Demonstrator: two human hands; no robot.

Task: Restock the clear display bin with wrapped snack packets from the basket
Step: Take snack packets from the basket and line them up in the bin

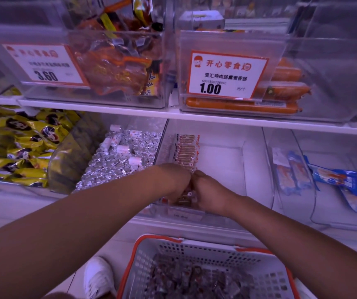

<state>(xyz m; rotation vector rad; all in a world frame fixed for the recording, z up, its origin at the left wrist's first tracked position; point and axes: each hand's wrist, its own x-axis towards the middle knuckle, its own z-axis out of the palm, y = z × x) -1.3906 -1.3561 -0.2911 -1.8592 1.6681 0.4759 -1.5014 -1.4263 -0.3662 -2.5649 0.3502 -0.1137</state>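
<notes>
The basket (205, 275) is pale grey lattice with an orange-red rim, holding dark brownish packets (195, 279) in clear wrap. Yellow packets (22, 147) carry a black-and-white face print. Silver foil rolls (121, 160) glitter beside them. Orange sausages (281, 91) lie behind a white price tag (227, 75) edged red. The far-right packets (341, 184) are blue. The shoe (98, 277) is white.

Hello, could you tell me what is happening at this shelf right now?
A person is restocking a clear display bin on the lower shelf. Both hands, left hand and right hand, are together at the bin's front, holding a bunch of small wrapped snack packets. A row of packets already stands along the bin's left wall. The basket below holds many more.
</notes>
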